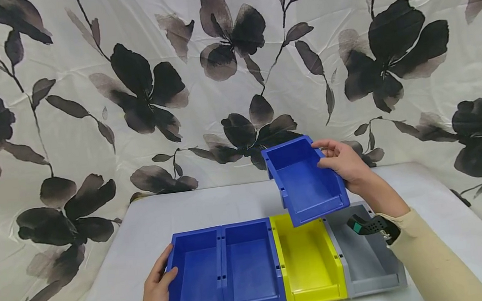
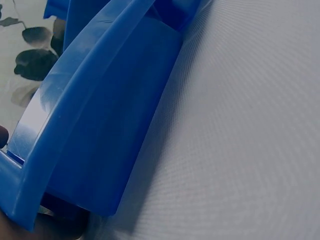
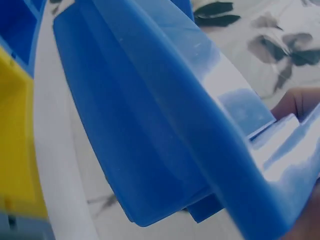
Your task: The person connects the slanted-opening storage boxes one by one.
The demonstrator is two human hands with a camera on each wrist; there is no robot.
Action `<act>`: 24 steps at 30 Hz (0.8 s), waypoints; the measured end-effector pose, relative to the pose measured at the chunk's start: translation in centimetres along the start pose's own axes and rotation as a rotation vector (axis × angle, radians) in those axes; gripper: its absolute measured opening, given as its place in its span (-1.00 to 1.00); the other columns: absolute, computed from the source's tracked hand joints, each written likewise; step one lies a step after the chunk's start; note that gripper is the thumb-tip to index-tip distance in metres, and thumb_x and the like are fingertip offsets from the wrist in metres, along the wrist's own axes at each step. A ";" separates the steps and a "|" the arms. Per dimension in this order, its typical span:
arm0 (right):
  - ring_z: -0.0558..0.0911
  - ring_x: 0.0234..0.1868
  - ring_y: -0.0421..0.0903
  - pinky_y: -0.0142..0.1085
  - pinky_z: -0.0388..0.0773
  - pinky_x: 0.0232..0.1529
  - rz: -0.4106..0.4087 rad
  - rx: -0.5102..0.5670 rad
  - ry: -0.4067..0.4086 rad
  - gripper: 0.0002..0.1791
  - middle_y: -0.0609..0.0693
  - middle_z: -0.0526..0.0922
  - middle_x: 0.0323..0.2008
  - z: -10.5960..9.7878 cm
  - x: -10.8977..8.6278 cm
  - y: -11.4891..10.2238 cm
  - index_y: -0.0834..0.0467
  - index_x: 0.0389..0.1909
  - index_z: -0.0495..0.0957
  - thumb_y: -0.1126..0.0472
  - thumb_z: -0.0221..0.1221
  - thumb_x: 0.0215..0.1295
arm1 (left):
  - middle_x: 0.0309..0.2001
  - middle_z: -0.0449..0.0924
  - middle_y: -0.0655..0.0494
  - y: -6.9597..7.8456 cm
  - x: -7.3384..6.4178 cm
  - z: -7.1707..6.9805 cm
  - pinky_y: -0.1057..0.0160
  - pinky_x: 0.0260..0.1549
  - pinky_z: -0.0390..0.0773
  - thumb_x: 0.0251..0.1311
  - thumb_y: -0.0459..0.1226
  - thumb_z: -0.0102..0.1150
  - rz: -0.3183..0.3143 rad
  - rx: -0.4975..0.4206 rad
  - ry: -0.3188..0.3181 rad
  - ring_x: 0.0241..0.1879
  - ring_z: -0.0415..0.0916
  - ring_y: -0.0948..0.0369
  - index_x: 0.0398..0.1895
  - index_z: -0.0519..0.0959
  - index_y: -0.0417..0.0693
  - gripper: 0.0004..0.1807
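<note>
Held up and tilted over the row, a blue bin (image 1: 308, 180) is gripped at its right edge by my right hand (image 1: 344, 164), thumb inside the rim. The right wrist view shows this blue bin (image 3: 145, 115) from its side, raised off the table. My left hand (image 1: 156, 287) grips the left wall of the leftmost blue bin (image 1: 199, 277), thumb over the rim. Beside that stand a second blue bin (image 1: 252, 267), a yellow bin (image 1: 310, 261) and a grey bin (image 1: 366, 255), side by side. Close up in the left wrist view is the outer wall of a blue bin (image 2: 115, 110).
The bins stand on a white-covered table (image 1: 116, 261). Behind it hangs a white cloth with dark flowers (image 1: 142, 92). A dark band with a green-faced device (image 1: 365, 225) is on my right wrist, over the grey bin in the head view.
</note>
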State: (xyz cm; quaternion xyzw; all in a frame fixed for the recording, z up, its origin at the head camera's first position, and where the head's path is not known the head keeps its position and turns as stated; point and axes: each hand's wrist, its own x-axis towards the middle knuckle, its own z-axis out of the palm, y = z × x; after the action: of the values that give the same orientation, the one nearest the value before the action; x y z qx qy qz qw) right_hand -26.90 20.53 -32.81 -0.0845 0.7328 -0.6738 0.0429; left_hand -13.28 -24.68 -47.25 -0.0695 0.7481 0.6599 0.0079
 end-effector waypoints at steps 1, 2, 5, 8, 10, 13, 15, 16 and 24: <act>0.57 -0.19 0.04 -0.16 0.62 -0.23 -0.002 -0.010 -0.003 -0.39 0.17 0.49 -0.16 -0.5 -0.3 0.0 0.33 0.30 0.24 0.48 0.07 0.18 | 0.53 -0.10 0.12 -0.1 0.0 0.0 0.34 0.28 0.07 0.48 -0.23 -0.09 -0.005 -0.003 0.000 0.49 -0.23 0.07 0.54 0.06 0.13 -0.39; 0.56 -0.18 0.03 -0.17 0.62 -0.21 -0.001 -0.018 -0.002 -0.41 0.14 0.50 -0.16 -1.1 -0.7 0.1 0.31 0.29 0.25 0.48 0.07 0.19 | 0.53 -0.11 0.11 -0.1 0.0 0.0 0.27 0.32 0.04 0.48 -0.23 -0.10 -0.008 -0.005 0.000 0.49 -0.23 0.07 0.54 0.06 0.13 -0.39; 0.55 -0.13 0.01 -0.19 0.60 -0.18 0.002 -0.039 0.001 -0.46 0.07 0.51 -0.15 -2.8 -1.7 0.3 0.24 0.27 0.29 0.46 0.09 0.24 | 0.53 -0.12 0.12 -0.2 -0.1 0.0 0.05 0.38 -0.07 0.48 -0.23 -0.10 -0.016 -0.012 0.001 0.49 -0.24 0.07 0.54 0.06 0.15 -0.39; 0.53 -0.10 -0.03 -0.23 0.58 -0.17 -0.012 -0.055 0.005 -0.52 0.01 0.52 -0.15 -4.6 -2.9 0.6 0.12 0.20 0.35 0.44 0.10 0.26 | 0.53 -0.12 0.13 -0.2 0.0 0.0 0.16 0.36 -0.02 0.48 -0.23 -0.11 -0.013 -0.005 -0.004 0.49 -0.24 0.08 0.54 0.06 0.16 -0.40; 0.53 -0.13 -0.06 -0.25 0.58 -0.19 -0.036 -0.039 0.005 -0.54 -0.01 0.51 -0.18 -5.8 -3.7 1.0 0.07 0.15 0.40 0.46 0.11 0.27 | 0.53 -0.11 0.14 -0.2 0.0 0.0 0.37 0.28 0.06 0.48 -0.22 -0.11 -0.012 0.006 -0.008 0.49 -0.22 0.08 0.53 0.06 0.18 -0.40; 0.55 -0.19 -0.12 -0.26 0.61 -0.25 -0.074 0.029 -0.010 -0.55 -0.03 0.52 -0.20 -7.4 -4.8 1.6 0.02 0.09 0.46 0.50 0.11 0.26 | 0.53 -0.11 0.14 -0.1 0.1 0.0 0.50 0.17 0.11 0.48 -0.21 -0.10 -0.011 0.022 -0.006 0.49 -0.21 0.08 0.53 0.07 0.19 -0.40; 0.57 -0.23 -0.14 -0.25 0.63 -0.29 -0.101 0.086 -0.029 -0.53 -0.02 0.52 -0.23 -8.4 -5.5 2.0 0.04 0.08 0.48 0.55 0.09 0.25 | 0.53 -0.10 0.14 -0.1 0.1 0.0 0.47 0.20 0.09 0.48 -0.21 -0.10 -0.012 0.027 -0.005 0.49 -0.21 0.08 0.53 0.08 0.19 -0.40; 0.58 -0.23 -0.14 -0.24 0.64 -0.30 -0.111 0.105 -0.040 -0.53 -0.02 0.53 -0.23 -8.8 -5.9 2.2 0.03 0.07 0.49 0.56 0.08 0.25 | 0.53 -0.11 0.14 -0.1 0.1 0.0 0.47 0.20 0.09 0.48 -0.20 -0.10 -0.012 0.031 -0.005 0.49 -0.22 0.08 0.53 0.07 0.19 -0.40; 0.62 -0.21 -0.13 -0.19 0.65 -0.31 -0.156 0.171 -0.075 -0.47 -0.02 0.56 -0.20 -12.6 -8.5 3.3 0.04 0.12 0.50 0.61 -0.02 0.28 | 0.53 -0.10 0.11 -0.3 0.1 -0.1 0.36 0.30 0.06 0.47 -0.23 -0.10 0.020 0.021 -0.004 0.49 -0.23 0.05 0.52 0.09 0.14 -0.41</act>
State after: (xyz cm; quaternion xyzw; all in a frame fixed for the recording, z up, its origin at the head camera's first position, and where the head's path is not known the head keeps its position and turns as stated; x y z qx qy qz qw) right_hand -21.02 34.67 -35.40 -0.1623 0.6618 -0.7315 0.0249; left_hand -13.29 -24.80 -47.56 -0.0605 0.7555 0.6523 0.0033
